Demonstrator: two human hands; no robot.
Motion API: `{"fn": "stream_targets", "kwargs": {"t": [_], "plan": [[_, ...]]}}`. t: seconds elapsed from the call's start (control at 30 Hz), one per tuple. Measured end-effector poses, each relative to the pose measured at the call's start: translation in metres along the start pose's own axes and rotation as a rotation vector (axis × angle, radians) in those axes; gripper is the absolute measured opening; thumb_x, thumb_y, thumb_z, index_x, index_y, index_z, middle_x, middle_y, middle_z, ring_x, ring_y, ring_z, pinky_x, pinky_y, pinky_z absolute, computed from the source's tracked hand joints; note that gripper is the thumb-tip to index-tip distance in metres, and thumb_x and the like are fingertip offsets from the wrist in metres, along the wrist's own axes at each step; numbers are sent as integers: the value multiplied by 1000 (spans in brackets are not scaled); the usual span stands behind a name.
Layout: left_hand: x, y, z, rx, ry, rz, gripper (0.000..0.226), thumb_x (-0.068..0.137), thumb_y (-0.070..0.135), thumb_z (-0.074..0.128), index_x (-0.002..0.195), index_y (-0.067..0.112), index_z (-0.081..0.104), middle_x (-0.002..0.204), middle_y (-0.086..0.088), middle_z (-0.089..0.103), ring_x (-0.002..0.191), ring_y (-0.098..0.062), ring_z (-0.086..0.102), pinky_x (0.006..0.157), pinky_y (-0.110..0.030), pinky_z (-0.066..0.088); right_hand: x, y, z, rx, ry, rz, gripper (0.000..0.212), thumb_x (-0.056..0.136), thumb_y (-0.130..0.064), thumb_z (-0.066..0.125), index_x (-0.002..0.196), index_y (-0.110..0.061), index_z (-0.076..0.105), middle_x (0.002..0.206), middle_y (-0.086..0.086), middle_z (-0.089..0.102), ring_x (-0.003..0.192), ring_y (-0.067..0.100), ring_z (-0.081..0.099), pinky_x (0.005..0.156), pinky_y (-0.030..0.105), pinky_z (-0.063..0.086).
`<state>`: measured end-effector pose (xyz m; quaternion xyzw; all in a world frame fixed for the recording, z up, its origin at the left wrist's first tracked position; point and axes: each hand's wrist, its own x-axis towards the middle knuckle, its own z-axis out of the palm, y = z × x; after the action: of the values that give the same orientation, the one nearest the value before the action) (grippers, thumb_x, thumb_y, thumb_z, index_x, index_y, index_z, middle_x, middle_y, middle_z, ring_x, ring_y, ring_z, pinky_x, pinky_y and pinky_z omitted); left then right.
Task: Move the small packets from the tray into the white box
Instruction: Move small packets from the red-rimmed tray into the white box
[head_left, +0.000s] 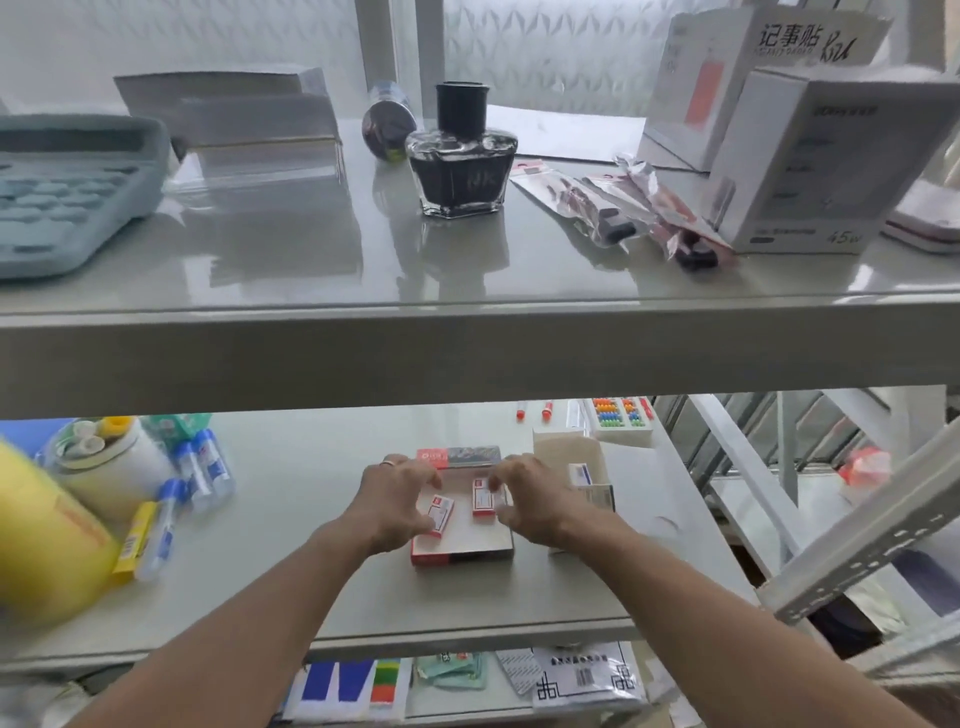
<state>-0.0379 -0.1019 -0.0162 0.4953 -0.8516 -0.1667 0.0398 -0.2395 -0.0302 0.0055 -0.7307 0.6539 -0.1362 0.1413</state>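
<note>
A shallow tray (462, 555) with a red and black rim lies on the lower shelf. Two small red-and-white packets rest in it. My left hand (392, 501) pinches the left packet (440, 513) between thumb and fingers. My right hand (530, 496) curls over the right packet (482, 500), with its fingertip and thumb at the packet's edges. The white box (569, 451) stands open just right of the tray, behind my right hand. One more small packet (581, 474) shows inside the white box.
The upper shelf's front edge (467, 358) hangs above my hands; an ink bottle (460, 156) and a calculator (67, 192) stand on that shelf. Glue sticks (202, 467), a white cup (111, 462) and a yellow roll (41, 535) crowd the left. A bead box (621, 420) sits behind.
</note>
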Motion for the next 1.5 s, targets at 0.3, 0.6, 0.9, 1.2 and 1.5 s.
{"fn": "stream_targets", "kwargs": {"t": [0.3, 0.6, 0.9, 1.2, 1.5], "plan": [[7, -7, 11, 120, -86, 81, 77, 71, 21, 72, 140, 31, 38, 132, 3, 59, 142, -21, 28, 115, -42, 13, 32, -8, 28, -295, -113, 87, 31, 85, -27, 70, 112, -15, 62, 110, 7, 65, 99, 26, 54, 85, 41, 51], [7, -6, 21, -4, 18, 76, 79, 69, 43, 76, 137, 31, 36, 108, 8, 66, 134, -18, 40, 113, -42, 17, 30, -6, 30, -70, -150, 172, 41, 76, -8, 73, 109, -24, 55, 105, 5, 57, 91, 23, 54, 82, 38, 54], [9, -9, 28, -2, 55, 66, 81, 68, 45, 78, 136, 32, 37, 112, 7, 67, 133, -20, 43, 110, -42, 23, 26, -8, 34, -1, -151, 154, 45, 78, -13, 80, 114, -20, 54, 110, 2, 60, 94, 20, 54, 84, 38, 54], [11, -7, 29, -11, 43, 52, 81, 68, 43, 78, 137, 32, 37, 113, 8, 65, 134, -21, 40, 108, -41, 24, 27, -8, 34, 10, -142, 139, 46, 79, -14, 81, 114, -18, 53, 116, 4, 62, 103, 21, 56, 87, 41, 56], [9, -7, 27, -17, 49, 65, 80, 69, 46, 77, 136, 33, 37, 112, 8, 66, 131, -21, 41, 106, -42, 25, 29, -6, 37, 8, -141, 138, 44, 77, -11, 81, 110, -19, 53, 114, 4, 61, 98, 20, 57, 83, 39, 58]]}}
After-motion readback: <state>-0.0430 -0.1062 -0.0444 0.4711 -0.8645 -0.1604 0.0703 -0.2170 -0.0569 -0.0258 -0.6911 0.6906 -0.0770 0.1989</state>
